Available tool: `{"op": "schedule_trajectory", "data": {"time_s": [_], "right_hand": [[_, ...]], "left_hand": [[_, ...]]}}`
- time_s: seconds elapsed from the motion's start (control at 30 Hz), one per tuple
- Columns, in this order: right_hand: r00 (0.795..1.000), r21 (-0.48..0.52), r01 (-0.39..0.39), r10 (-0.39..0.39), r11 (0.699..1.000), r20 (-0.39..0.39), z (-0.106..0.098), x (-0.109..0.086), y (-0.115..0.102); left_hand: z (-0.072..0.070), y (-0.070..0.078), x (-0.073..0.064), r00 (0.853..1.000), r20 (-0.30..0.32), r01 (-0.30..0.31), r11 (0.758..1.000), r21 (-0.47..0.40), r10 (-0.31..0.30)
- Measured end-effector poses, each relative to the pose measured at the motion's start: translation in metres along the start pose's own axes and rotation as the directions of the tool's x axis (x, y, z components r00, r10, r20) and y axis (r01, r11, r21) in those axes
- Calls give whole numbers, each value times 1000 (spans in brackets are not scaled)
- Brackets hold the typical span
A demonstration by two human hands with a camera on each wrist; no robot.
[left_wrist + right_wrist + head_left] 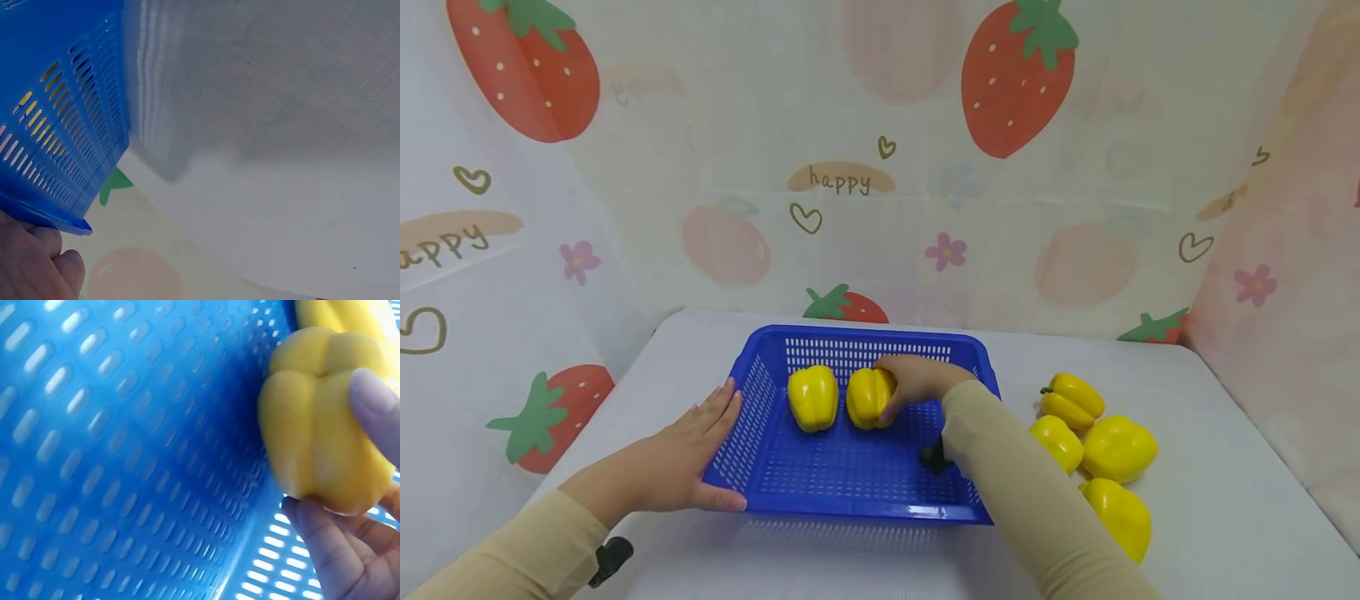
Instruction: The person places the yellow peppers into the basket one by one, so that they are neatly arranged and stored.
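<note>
My right hand (pixel 917 382) reaches into a blue plastic basket (pixel 865 507) and grips a yellow bell pepper (pixel 868 398) between thumb and fingers. Seen from the right wrist, the thumb lies on one side of this pepper (pixel 319 431) and the fingers on the other, near the slotted basket wall (pixel 144 450). A second yellow bell pepper (pixel 813 398) sits in the basket just to its left. My left hand (pixel 677 462) rests on the basket's left rim with extended fingers, its thumb at the front corner. In the left wrist view, part of that hand (pixel 37 262) shows beside the rim.
To the right of the basket, several more yellow bell peppers lie grouped on the white table (pixel 1217 467), among them one with a green stem (pixel 1072 402). A strawberry-patterned cloth (pixel 850 250) hangs behind and along both sides. My right forearm (pixel 1030 492) passes over the basket's right side.
</note>
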State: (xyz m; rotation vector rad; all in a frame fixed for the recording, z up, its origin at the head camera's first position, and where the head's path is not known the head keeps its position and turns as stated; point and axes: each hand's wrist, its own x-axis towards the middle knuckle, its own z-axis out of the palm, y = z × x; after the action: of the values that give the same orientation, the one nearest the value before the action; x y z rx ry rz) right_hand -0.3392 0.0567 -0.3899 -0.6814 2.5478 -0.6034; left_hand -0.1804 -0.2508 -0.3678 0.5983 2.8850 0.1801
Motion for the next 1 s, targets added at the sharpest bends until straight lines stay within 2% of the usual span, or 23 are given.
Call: {"op": "schedule_trajectory", "data": {"time_s": [0.6, 0.8, 1.0], "right_hand": [[1000, 30, 6, -6, 1000, 0, -3, -2, -1], [1000, -16, -2, 2, 1000, -7, -2, -1, -1], [999, -50, 22, -23, 998, -35, -2, 0, -2]], "left_hand": [[3, -2, 1, 1000, -6, -5, 1000, 8, 5], [2, -1, 0, 1000, -6, -5, 1000, 6, 5], [2, -1, 0, 1000, -12, -12, 1000, 11, 12]]}}
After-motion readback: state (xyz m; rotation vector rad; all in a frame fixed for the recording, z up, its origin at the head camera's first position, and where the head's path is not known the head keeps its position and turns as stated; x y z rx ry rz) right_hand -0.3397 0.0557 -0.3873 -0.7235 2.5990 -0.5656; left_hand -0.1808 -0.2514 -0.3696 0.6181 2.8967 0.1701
